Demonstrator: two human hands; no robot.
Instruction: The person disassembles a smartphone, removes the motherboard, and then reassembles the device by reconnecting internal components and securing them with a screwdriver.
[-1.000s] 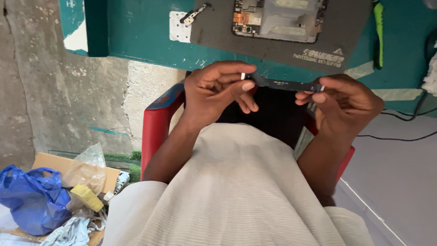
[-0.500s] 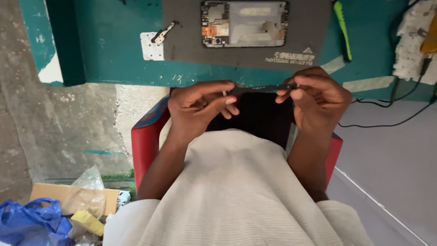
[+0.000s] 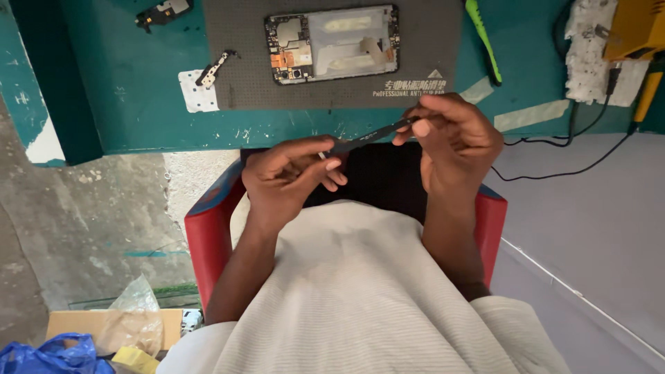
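Observation:
My left hand (image 3: 291, 176) and my right hand (image 3: 454, 138) hold the two ends of a thin dark strip (image 3: 370, 136), like a flat cable, just in front of the green table's edge (image 3: 208, 135). The left fingertips pinch its near end, where something small and pale shows. The right fingers pinch the far end, raised a little higher. Beyond my hands, an opened phone (image 3: 332, 43) with its back off lies on a dark grey work mat (image 3: 242, 83).
A small metal part lies on a white patch (image 3: 197, 90), another dark part (image 3: 163, 12) at the table's far left. A green tool (image 3: 483, 38), a yellow device (image 3: 637, 28) and black wires (image 3: 575, 166) are at right. I sit on a red chair (image 3: 208, 235); a blue bag (image 3: 52, 353) and cardboard lie on the floor.
The view has tilted so more of the table shows. My right hand has lifted its end of the strip, which now slants up to the right.

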